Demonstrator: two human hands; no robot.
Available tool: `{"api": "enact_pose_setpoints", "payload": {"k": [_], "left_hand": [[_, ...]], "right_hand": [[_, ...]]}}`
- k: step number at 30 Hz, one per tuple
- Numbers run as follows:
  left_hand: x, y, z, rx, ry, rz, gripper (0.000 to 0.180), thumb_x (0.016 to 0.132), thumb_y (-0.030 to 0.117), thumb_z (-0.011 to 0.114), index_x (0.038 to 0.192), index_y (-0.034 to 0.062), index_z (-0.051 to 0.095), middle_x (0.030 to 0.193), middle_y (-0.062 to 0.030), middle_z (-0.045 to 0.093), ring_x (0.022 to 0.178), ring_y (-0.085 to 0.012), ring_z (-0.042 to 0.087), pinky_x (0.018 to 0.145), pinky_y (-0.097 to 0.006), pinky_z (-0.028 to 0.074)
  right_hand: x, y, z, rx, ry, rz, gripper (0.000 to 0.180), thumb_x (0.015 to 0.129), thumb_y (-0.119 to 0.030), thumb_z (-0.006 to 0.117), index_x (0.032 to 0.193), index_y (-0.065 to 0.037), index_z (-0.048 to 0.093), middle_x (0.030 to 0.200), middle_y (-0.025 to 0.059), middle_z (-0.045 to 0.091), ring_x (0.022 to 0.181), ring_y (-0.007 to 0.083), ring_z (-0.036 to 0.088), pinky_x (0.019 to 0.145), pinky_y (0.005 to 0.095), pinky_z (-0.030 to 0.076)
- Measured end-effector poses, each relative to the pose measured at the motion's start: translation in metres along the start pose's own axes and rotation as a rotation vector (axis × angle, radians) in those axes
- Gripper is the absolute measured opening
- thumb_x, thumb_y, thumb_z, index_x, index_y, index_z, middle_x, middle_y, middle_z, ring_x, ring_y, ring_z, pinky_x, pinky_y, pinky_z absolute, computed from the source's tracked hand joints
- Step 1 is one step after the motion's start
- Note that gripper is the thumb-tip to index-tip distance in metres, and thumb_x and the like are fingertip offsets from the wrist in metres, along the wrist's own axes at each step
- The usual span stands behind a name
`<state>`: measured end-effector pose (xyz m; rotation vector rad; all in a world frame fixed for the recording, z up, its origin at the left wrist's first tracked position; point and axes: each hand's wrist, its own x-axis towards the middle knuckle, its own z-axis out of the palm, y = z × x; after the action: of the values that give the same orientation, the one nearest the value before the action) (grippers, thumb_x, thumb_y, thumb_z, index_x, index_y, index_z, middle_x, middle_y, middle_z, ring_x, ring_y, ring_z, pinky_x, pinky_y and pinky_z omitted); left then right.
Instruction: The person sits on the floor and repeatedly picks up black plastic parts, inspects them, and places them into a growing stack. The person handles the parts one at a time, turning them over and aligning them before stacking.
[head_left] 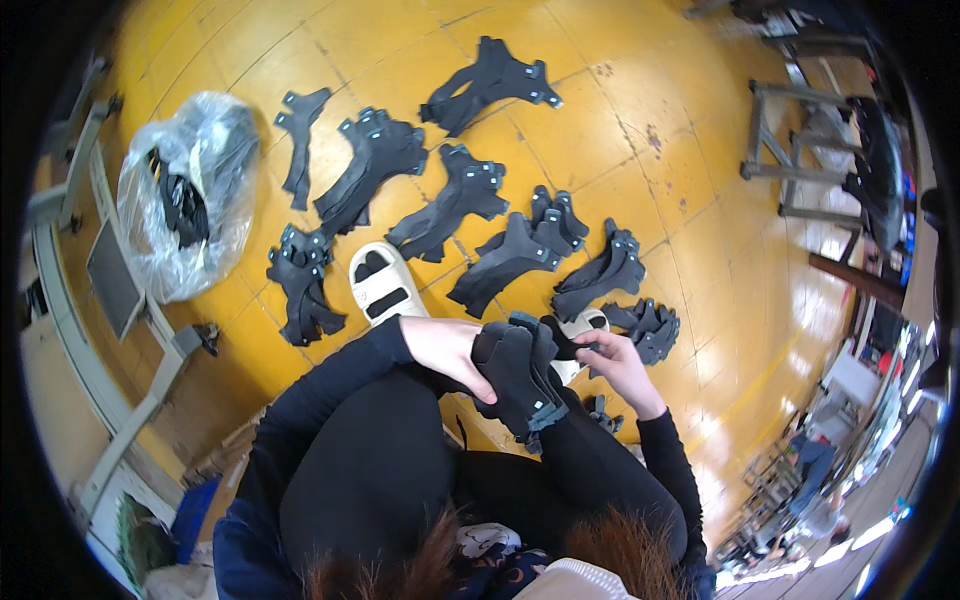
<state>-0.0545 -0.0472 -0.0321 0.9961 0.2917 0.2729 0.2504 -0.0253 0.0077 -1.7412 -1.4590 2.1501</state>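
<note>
A stack of dark grey, soft-looking cut pieces (pixel 515 370) with rounded tabs and small white labels is held over my lap. My left hand (pixel 448 352) is closed round its left side, thumb on top and the other fingers hidden beneath. At the right side of the stack, the fingers of my right hand (pixel 618 368) are pinched on the edge of a black piece (pixel 566 342). Whether that piece belongs to the stack I cannot tell. Beyond my hands, similar bundles (pixel 370 165) lie fanned out on the yellow floor (pixel 640 120).
A clear plastic bag (pixel 225 150) with dark pieces inside stands at the left, beside a metal frame (pixel 140 420). My feet wear cream sandals (pixel 402 300) close to the bundles. Metal-framed stands (pixel 800 175) are at the far right; a person (pixel 822 520) is farther off, lower right.
</note>
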Motion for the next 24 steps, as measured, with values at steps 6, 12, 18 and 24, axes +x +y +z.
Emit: {"api": "enact_pose_setpoints", "payload": {"k": [6, 12, 18, 24], "left_hand": [[0.014, 0.013, -0.003, 0.267, 0.008, -0.272, 0.046, 0.079, 0.034, 0.071, 0.113, 0.0075, 0.056, 0.102, -0.0109, 0.066, 0.095, -0.0232, 0.062, 0.085, -0.033, 0.046], [0.014, -0.003, -0.003, 0.375, -0.051, -0.447, 0.050, 0.076, 0.041, 0.070, 0.111, 0.0068, 0.058, 0.085, -0.0115, 0.068, 0.079, -0.0260, 0.065, 0.075, -0.035, 0.049], [0.016, -0.024, -0.011, 0.704, 0.171, -0.582, 0.052, 0.074, 0.049, 0.068, 0.103, 0.0055, 0.063, 0.080, -0.0179, 0.067, 0.078, -0.0345, 0.065, 0.072, -0.039, 0.050], [0.020, 0.004, -0.002, 0.713, 0.445, -0.351, 0.038, 0.077, 0.035, 0.070, 0.101, 0.0071, 0.065, 0.087, -0.0152, 0.068, 0.083, -0.0315, 0.065, 0.075, -0.037, 0.050]], "right_hand": [[0.033, 0.133, 0.026, 0.319, 0.332, 0.055, 0.018, 0.088, -0.006, 0.061, 0.104, 0.001, 0.059, 0.077, 0.0026, 0.063, 0.065, 0.0076, 0.060, 0.059, 0.0192, 0.045], [0.057, 0.144, 0.024, 0.320, 0.479, 0.001, 0.020, 0.090, -0.009, 0.059, 0.107, 0.001, 0.055, 0.069, 0.0032, 0.062, 0.045, 0.0068, 0.055, 0.042, 0.0192, 0.042], [0.052, 0.159, 0.015, 0.482, 0.374, -0.078, 0.019, 0.089, -0.007, 0.060, 0.105, 0.003, 0.055, 0.067, 0.0042, 0.060, 0.049, 0.0102, 0.060, 0.042, 0.0214, 0.047], [0.053, 0.158, 0.028, 0.452, 0.539, -0.122, 0.019, 0.089, -0.008, 0.059, 0.103, 0.004, 0.056, 0.064, 0.0077, 0.062, 0.045, 0.0119, 0.059, 0.041, 0.0249, 0.048]]}}
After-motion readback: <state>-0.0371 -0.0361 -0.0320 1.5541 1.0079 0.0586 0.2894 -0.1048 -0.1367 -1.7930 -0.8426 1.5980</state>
